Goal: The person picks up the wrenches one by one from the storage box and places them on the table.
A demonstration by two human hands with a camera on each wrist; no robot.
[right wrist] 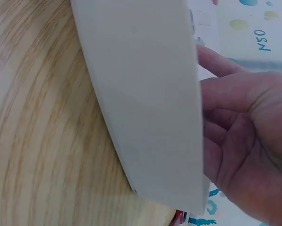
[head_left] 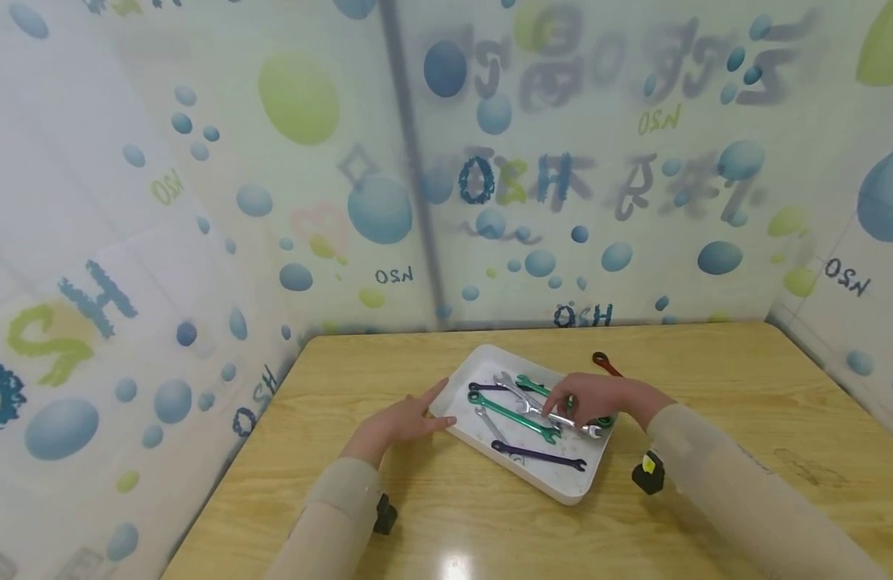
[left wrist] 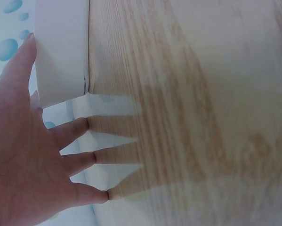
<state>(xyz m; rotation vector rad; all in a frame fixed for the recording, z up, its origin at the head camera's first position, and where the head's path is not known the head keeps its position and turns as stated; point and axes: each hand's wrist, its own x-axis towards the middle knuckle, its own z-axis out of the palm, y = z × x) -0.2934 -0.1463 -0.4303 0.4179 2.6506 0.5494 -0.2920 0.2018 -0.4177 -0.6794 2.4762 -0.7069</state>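
A white tray (head_left: 466, 437) lies at an angle on the wooden table, with several wrenches in it. Among them are a green wrench (head_left: 514, 417), a dark purple wrench (head_left: 539, 456) and silver ones. My left hand (head_left: 406, 419) is spread at the tray's left corner, index finger and thumb along its rim; in the left wrist view the other fingers splay beside the tray. My right hand (head_left: 587, 399) reaches over the tray's right side, index fingertip down at a silver wrench (head_left: 562, 420). In the right wrist view the tray wall hides its fingertips; I cannot tell whether they grip a wrench.
A red wrench (head_left: 606, 363) lies on the table (head_left: 374, 366) behind the tray, partly hidden by my right hand. Printed white curtains (head_left: 330, 193) with bubble patterns stand around the table's back and sides.
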